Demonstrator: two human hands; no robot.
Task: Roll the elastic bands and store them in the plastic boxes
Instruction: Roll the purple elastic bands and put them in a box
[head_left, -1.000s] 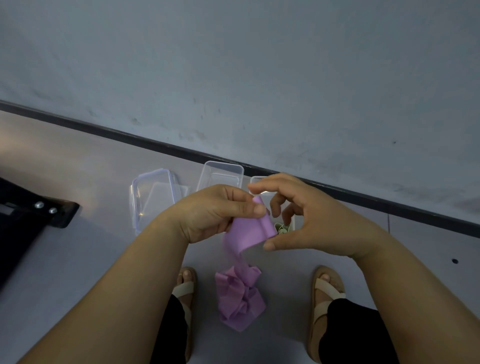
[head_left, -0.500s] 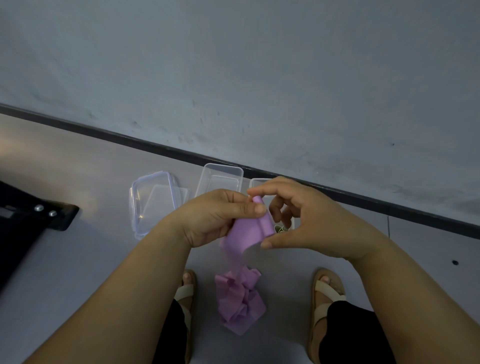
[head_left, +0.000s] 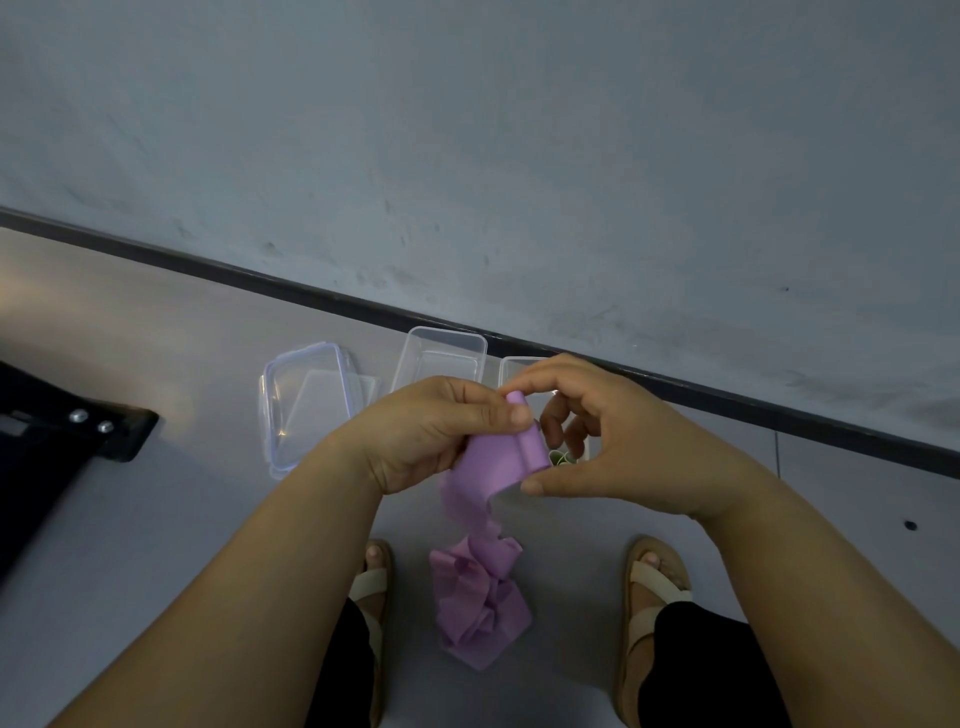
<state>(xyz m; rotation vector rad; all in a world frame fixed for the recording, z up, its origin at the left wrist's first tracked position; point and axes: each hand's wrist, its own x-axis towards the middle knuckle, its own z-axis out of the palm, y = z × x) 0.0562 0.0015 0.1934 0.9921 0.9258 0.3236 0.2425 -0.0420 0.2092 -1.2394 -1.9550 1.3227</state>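
A purple elastic band (head_left: 493, 462) hangs from both hands; its top end is curled into a small roll, and the loose rest lies crumpled on the floor between my feet. My left hand (head_left: 431, 431) pinches the band beside the roll with thumb and fingers. My right hand (head_left: 597, 447) pinches the roll between forefinger above and thumb below. Behind the hands stand two clear plastic boxes: an empty one (head_left: 441, 353) and one (head_left: 511, 366) mostly hidden by my right hand, with something pale green inside.
Two clear lids (head_left: 306, 400) lie on the floor to the left of the boxes. A black object with two screws (head_left: 78, 431) juts in from the left edge. A dark skirting strip (head_left: 779, 415) runs along the wall just behind the boxes.
The roll at the band's top end has grown a little under the fingers. Both hands stayed in place, and the crumpled pile on the floor shifted slightly.
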